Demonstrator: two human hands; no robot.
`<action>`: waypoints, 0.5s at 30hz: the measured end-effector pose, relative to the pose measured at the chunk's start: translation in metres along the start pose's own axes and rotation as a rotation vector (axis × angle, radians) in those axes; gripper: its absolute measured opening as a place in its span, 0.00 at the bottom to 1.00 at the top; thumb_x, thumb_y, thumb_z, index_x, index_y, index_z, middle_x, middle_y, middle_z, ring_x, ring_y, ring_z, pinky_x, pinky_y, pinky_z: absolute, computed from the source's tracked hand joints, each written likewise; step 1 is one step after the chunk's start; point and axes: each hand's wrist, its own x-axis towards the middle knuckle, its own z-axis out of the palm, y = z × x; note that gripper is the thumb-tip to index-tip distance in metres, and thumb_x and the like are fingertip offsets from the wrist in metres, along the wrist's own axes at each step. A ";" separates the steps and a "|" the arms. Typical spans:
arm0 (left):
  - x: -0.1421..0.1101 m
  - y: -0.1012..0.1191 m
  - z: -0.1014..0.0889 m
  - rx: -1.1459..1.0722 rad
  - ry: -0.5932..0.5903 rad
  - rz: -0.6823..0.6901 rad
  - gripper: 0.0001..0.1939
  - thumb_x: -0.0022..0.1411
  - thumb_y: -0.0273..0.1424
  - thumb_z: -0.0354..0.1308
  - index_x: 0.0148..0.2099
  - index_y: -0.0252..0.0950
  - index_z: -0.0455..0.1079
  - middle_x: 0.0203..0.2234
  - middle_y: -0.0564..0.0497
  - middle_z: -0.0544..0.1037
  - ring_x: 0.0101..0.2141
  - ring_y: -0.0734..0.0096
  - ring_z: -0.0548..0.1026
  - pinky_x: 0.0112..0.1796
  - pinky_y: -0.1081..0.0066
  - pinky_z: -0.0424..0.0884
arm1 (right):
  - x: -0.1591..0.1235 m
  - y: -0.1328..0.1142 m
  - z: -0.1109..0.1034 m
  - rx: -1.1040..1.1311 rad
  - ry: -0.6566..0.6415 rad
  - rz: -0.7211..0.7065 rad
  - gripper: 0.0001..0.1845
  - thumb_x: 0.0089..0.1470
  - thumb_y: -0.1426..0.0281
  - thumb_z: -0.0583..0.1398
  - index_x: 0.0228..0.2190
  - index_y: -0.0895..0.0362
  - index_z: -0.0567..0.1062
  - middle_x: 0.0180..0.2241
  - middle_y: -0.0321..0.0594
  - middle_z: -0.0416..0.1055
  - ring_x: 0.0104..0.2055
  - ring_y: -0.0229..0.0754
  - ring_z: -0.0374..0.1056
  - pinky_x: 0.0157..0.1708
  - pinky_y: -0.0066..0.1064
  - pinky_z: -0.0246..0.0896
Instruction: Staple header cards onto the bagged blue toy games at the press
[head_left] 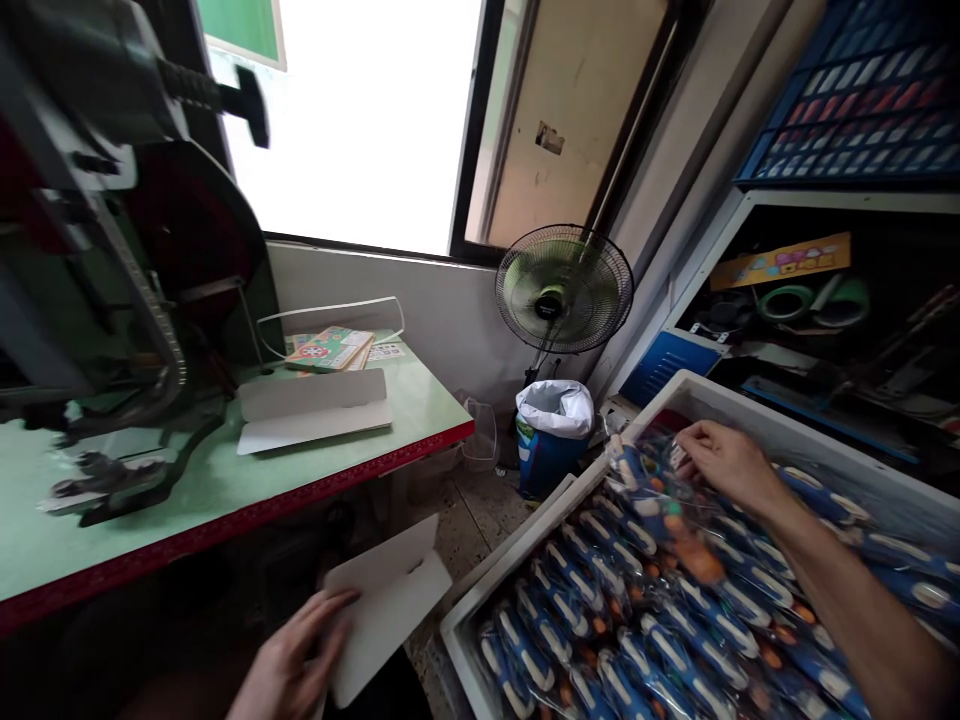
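My left hand [300,650] grips the edge of a creased white card [394,610], low in front of the table. My right hand [724,460] is over the far part of a white plastic crate [457,625], fingers pinched on the clear wrapping of a bagged blue, cream and orange item [694,548]. What exactly lies inside that bag is blurred. Beneath it the crate holds many similar wrapped items [577,580] in rows, blue and cream with orange parts. Another creased white card [315,412] lies on the green table.
A metal machine [127,250] stands on the green table [420,395] at left, with printed cards [330,350] beside it. Behind are a fan [562,290] and a lined blue bin [551,450]. At right are a cluttered shelf [825,350] and a blue crate [847,110].
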 end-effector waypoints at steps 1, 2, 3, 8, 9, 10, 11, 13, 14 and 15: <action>-0.002 0.011 0.015 -0.009 -0.037 0.012 0.22 0.63 0.52 0.57 0.48 0.45 0.83 0.47 0.48 0.86 0.47 0.54 0.84 0.50 0.67 0.80 | -0.021 -0.015 0.011 0.194 -0.092 0.083 0.08 0.52 0.62 0.62 0.29 0.54 0.76 0.22 0.45 0.77 0.23 0.47 0.74 0.25 0.36 0.68; -0.005 0.023 0.029 -0.011 -0.057 0.018 0.22 0.64 0.50 0.58 0.49 0.43 0.82 0.49 0.46 0.85 0.49 0.53 0.83 0.50 0.66 0.80 | -0.045 -0.030 0.026 0.379 -0.136 0.173 0.09 0.50 0.61 0.63 0.27 0.53 0.74 0.22 0.43 0.76 0.24 0.48 0.75 0.25 0.36 0.69; -0.008 0.034 0.040 -0.013 -0.090 0.021 0.24 0.63 0.50 0.59 0.53 0.42 0.80 0.53 0.44 0.83 0.52 0.51 0.81 0.53 0.62 0.78 | -0.069 -0.044 0.042 0.544 -0.171 0.221 0.10 0.47 0.61 0.65 0.26 0.53 0.73 0.23 0.42 0.77 0.25 0.48 0.76 0.26 0.36 0.70; -0.018 0.066 0.053 -0.085 -0.194 -0.022 0.51 0.46 0.55 0.73 0.68 0.41 0.65 0.67 0.35 0.68 0.59 0.37 0.74 0.54 0.52 0.76 | -0.197 -0.121 0.135 1.055 -0.379 0.395 0.18 0.42 0.58 0.72 0.30 0.53 0.74 0.32 0.45 0.83 0.35 0.51 0.80 0.30 0.36 0.73; -0.018 0.066 0.048 -0.120 -0.166 -0.020 0.50 0.47 0.54 0.72 0.69 0.43 0.64 0.68 0.36 0.66 0.59 0.39 0.74 0.54 0.53 0.76 | -0.220 -0.139 0.151 1.115 -0.429 0.404 0.19 0.42 0.57 0.72 0.31 0.53 0.74 0.33 0.44 0.83 0.36 0.52 0.80 0.30 0.36 0.74; -0.018 0.065 0.042 -0.153 -0.119 -0.025 0.45 0.52 0.53 0.70 0.68 0.45 0.64 0.67 0.38 0.67 0.58 0.43 0.75 0.53 0.56 0.76 | -0.240 -0.156 0.164 1.157 -0.478 0.398 0.19 0.43 0.56 0.72 0.31 0.52 0.74 0.34 0.43 0.83 0.37 0.51 0.80 0.31 0.36 0.74; -0.017 0.061 0.034 -0.179 -0.058 -0.041 0.36 0.58 0.51 0.66 0.65 0.45 0.67 0.65 0.40 0.70 0.56 0.48 0.77 0.51 0.59 0.77 | -0.257 -0.172 0.175 1.188 -0.531 0.381 0.19 0.44 0.55 0.72 0.31 0.52 0.74 0.35 0.43 0.83 0.38 0.51 0.80 0.32 0.37 0.74; -0.016 0.049 0.015 -0.216 0.066 -0.081 0.21 0.68 0.48 0.56 0.55 0.42 0.75 0.54 0.43 0.79 0.48 0.56 0.80 0.48 0.63 0.76 | -0.278 -0.196 0.188 1.190 -0.672 0.305 0.19 0.49 0.52 0.70 0.32 0.52 0.74 0.37 0.43 0.83 0.39 0.51 0.80 0.35 0.38 0.75; -0.017 0.042 0.004 -0.232 0.111 -0.096 0.20 0.71 0.46 0.51 0.48 0.40 0.77 0.46 0.45 0.81 0.44 0.59 0.80 0.46 0.65 0.75 | -0.282 -0.202 0.192 1.166 -0.729 0.251 0.19 0.51 0.51 0.68 0.33 0.52 0.75 0.37 0.43 0.83 0.39 0.50 0.79 0.36 0.38 0.75; -0.018 0.034 -0.007 -0.249 0.140 -0.107 0.22 0.73 0.46 0.48 0.43 0.39 0.78 0.40 0.46 0.81 0.40 0.61 0.79 0.44 0.67 0.74 | -0.282 -0.205 0.195 1.126 -0.749 0.190 0.19 0.52 0.50 0.67 0.34 0.52 0.76 0.37 0.43 0.83 0.37 0.50 0.79 0.36 0.39 0.74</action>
